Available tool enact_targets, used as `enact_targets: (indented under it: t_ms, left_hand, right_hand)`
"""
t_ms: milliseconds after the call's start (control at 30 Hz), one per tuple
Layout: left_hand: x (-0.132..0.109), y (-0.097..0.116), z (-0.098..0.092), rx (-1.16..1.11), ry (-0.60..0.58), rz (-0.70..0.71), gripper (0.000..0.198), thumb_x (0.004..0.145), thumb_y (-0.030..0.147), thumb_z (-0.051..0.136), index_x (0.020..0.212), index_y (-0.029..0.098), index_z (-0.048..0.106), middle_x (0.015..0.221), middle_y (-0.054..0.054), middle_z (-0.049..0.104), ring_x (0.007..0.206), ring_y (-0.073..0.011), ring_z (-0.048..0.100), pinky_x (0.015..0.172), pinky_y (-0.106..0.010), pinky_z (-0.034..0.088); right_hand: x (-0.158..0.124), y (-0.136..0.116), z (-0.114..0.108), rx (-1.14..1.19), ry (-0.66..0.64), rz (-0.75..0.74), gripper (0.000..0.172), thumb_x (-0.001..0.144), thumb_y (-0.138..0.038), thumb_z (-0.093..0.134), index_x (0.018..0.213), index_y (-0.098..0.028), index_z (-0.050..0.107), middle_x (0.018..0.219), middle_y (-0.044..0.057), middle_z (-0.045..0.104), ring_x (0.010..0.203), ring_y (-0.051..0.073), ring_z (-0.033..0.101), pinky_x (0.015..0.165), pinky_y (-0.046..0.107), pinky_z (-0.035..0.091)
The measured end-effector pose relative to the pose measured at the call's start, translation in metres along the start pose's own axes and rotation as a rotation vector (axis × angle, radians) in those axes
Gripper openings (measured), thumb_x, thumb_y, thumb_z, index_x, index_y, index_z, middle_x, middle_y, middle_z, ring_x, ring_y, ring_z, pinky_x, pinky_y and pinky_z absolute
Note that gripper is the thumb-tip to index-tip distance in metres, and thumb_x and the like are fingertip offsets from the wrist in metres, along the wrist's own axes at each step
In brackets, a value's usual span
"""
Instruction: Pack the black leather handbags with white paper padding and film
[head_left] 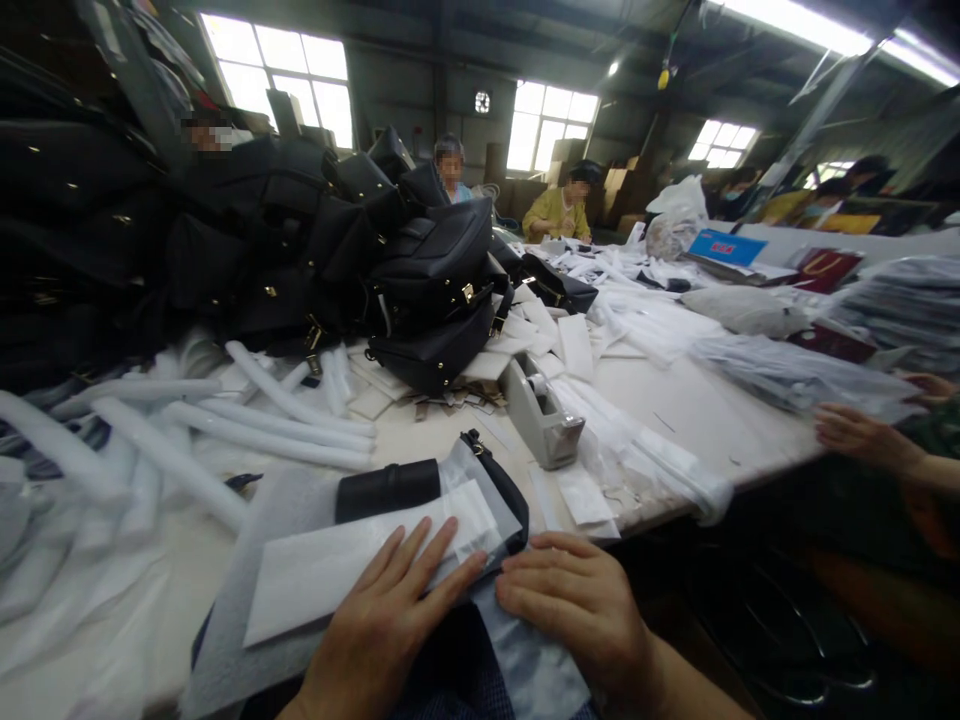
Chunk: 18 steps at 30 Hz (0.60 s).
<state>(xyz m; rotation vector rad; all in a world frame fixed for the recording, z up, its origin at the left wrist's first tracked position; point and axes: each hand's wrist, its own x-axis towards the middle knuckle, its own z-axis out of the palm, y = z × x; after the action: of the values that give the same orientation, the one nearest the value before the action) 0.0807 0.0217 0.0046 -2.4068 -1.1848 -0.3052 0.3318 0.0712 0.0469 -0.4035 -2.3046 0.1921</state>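
A black bag (390,488) lies at the table's near edge on thin whitish wrapping (289,490), a flat white padded piece (315,575) over its front. Its black strap (499,480) curves along the right side, partly under translucent wrapping. My left hand (397,610) rests open on the white piece, fingers spread. Beside the bag's right edge, my right hand (577,605) is open, its slightly bent fingers lying against the wrapping; its thumb is hardly visible. Below that hand hangs a sheet of translucent plastic (525,650) over my lap.
Black bags (427,260) are heaped at the left. White foam rods (270,430) lie nearer. A grey tape dispenser (540,410) stands beyond the bag, near white pads (574,345). At right, a co-worker's hand (862,435) touches a plastic-wrapped item (802,370).
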Motion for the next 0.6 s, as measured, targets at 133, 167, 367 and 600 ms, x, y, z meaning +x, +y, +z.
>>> enact_targets:
  t_ms: [133,167,367,600]
  left_hand:
    - [-0.002,0.000,0.005,0.010,0.027,0.012,0.049,0.100,0.020,0.031,0.148,0.029,0.037,0.152,-0.008,0.044,0.132,-0.0276,0.051,0.100,-0.042,0.050]
    - [-0.002,0.000,0.006,0.009,0.031,0.007,0.047,0.100,0.020,0.031,0.146,0.029,0.041,0.151,-0.007,0.045,0.131,-0.0276,0.051,0.100,-0.042,0.050]
    - [0.000,-0.004,0.009,0.071,0.076,-0.003,0.048,0.099,0.014,0.030,0.143,0.027,0.045,0.142,-0.002,0.056,0.126,-0.0226,0.057,0.097,-0.035,0.053]
    - [0.005,-0.010,0.004,0.102,0.076,0.064,0.052,0.099,0.016,0.024,0.148,0.030,0.037,0.135,-0.004,0.062,0.118,-0.0231,0.063,0.089,-0.034,0.059]
  right_hand:
    - [0.028,0.016,0.007,-0.041,-0.002,0.041,0.017,0.097,-0.019,0.054,0.103,-0.022,0.070,0.086,0.002,0.078,0.085,0.015,0.072,0.092,0.034,0.051]
    - [0.033,0.020,0.009,-0.041,-0.008,0.055,0.018,0.097,-0.020,0.053,0.101,-0.022,0.070,0.084,0.001,0.078,0.084,0.015,0.072,0.091,0.034,0.051]
    - [0.037,0.027,0.011,0.059,-0.073,0.064,0.021,0.099,-0.014,0.048,0.108,-0.019,0.066,0.087,0.004,0.078,0.074,0.012,0.073,0.083,0.028,0.055]
    - [-0.005,0.006,-0.005,0.058,-0.145,0.092,0.031,0.099,-0.023,0.051,0.129,-0.020,0.058,0.098,0.006,0.078,0.091,0.018,0.075,0.096,0.033,0.057]
